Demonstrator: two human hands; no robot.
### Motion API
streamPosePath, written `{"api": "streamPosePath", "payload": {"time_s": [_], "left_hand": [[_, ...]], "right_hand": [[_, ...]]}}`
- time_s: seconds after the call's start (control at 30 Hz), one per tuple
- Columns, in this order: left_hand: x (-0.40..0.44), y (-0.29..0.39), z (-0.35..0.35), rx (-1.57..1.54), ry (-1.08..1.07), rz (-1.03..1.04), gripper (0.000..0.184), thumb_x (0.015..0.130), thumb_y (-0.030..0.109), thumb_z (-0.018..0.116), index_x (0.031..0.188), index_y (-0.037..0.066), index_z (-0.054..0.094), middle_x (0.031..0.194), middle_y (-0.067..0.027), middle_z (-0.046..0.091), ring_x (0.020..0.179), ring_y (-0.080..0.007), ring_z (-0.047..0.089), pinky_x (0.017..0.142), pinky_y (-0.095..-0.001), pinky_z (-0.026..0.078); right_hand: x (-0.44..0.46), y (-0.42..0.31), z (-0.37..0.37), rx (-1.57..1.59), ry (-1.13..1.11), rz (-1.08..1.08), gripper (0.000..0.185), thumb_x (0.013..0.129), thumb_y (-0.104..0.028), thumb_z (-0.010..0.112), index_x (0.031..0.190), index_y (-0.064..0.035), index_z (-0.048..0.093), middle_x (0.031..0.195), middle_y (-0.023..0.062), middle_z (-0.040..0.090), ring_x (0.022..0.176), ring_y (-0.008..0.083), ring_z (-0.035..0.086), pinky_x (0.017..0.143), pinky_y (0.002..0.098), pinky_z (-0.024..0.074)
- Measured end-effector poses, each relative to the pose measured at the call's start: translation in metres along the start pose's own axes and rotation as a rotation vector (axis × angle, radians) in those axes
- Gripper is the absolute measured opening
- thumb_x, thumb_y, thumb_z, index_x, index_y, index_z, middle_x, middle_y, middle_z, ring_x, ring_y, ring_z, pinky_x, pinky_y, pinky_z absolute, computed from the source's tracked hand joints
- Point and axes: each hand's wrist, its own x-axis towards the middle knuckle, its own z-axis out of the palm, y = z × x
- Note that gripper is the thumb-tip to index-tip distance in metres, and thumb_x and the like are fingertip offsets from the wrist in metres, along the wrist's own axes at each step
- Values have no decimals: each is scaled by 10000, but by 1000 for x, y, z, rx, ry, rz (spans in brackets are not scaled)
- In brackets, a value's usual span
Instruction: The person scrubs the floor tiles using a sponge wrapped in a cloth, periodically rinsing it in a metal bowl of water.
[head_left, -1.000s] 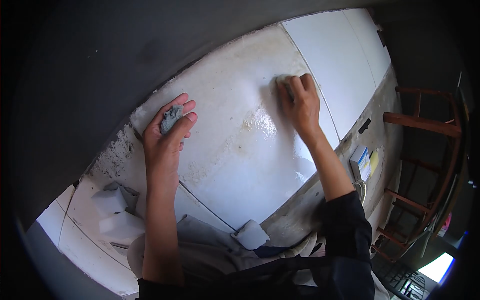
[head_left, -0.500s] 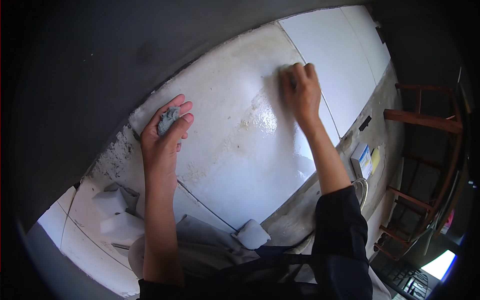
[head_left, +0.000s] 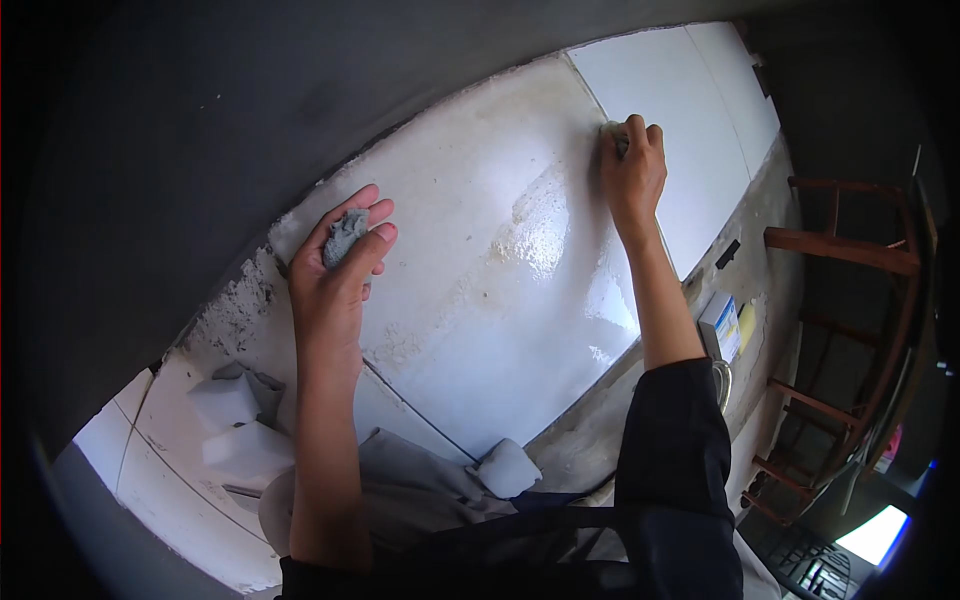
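Observation:
My left hand (head_left: 335,262) is raised over the left side of the floor, its fingers curled round a grey, rough lump (head_left: 346,236). On the right, my right hand (head_left: 635,170) pinches a small greyish pad (head_left: 616,135), mostly hidden by the fingers, against the floor at a tile seam. Between the hands lies a large pale tile (head_left: 430,310) with wet, shiny patches and gritty stains.
White angular blocks (head_left: 222,402) lie at the lower left, and a white piece (head_left: 508,469) near my knees. A dark wall (head_left: 200,130) rises beyond the tiles. On the right are a small box (head_left: 719,324) and a reddish-brown frame (head_left: 840,246).
My right hand has moved right with the pad, from the tile's surface to the seam. My left hand has barely moved and still holds the grey lump.

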Motion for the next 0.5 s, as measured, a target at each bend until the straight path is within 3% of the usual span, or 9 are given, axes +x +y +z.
{"api": "streamPosePath", "payload": {"time_s": [0.1, 0.2, 0.4, 0.5], "left_hand": [[3, -4, 1, 52, -39, 10, 489, 829, 277, 727, 1272, 86, 646, 1141, -9, 706, 721, -29, 461, 608, -193, 321], [0, -5, 2, 73, -32, -2, 483, 832, 278, 725, 1270, 90, 648, 1141, -9, 707, 719, -28, 460, 606, -190, 322], [2, -4, 1, 65, -17, 9, 477, 829, 287, 733, 1258, 95, 654, 1140, -12, 710, 717, -30, 459, 609, -196, 326], [3, -6, 5, 66, -27, 10, 479, 831, 289, 732, 1261, 94, 653, 1142, -13, 710, 723, -30, 458, 612, -198, 326]], "right_hand": [[-46, -37, -19, 118, -97, -165, 149, 835, -90, 712, 872, -58, 570, 829, 154, 508, 783, 350, 574, 643, 456, 486], [-39, -24, -25, 118, -143, -211, 154, 844, -119, 709, 892, -63, 574, 841, 152, 511, 773, 352, 584, 654, 458, 499], [-26, -14, -11, 77, -23, 43, 137, 865, -121, 687, 906, -54, 575, 858, 161, 534, 775, 360, 585, 679, 443, 495], [-73, -52, -34, 188, -140, -161, 133, 824, -82, 715, 896, -75, 603, 817, 146, 508, 754, 332, 577, 605, 435, 499]]}}
